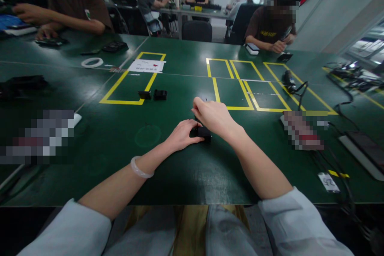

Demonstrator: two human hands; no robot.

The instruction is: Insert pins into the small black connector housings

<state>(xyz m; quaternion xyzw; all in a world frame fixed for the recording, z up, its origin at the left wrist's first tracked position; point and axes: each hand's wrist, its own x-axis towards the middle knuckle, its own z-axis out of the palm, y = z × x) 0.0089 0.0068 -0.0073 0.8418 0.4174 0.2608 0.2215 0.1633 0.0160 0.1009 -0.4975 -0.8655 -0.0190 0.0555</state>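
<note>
At the middle of the green table, my left hand (183, 133) is closed around a small black block-shaped part (205, 133), thumb along its near side and fingers behind. The part rests on or just above the tabletop. Over it, my right hand (214, 116) is curled in a fist around a thin, dark, upright tool (196, 121). Its lower end points down at the black part; most of it is hidden in my fingers, so its exact kind is unclear. Farther off lie two small black pieces, one flat (145, 95) and one boxy (160, 95).
Yellow tape outlines (121, 103) mark the green table (180, 180). A white paper label (147, 66) and a tape roll (92, 63) lie at the back left. Cables and a dark cylindrical device (289, 81) are on the right. Co-workers sit across the table.
</note>
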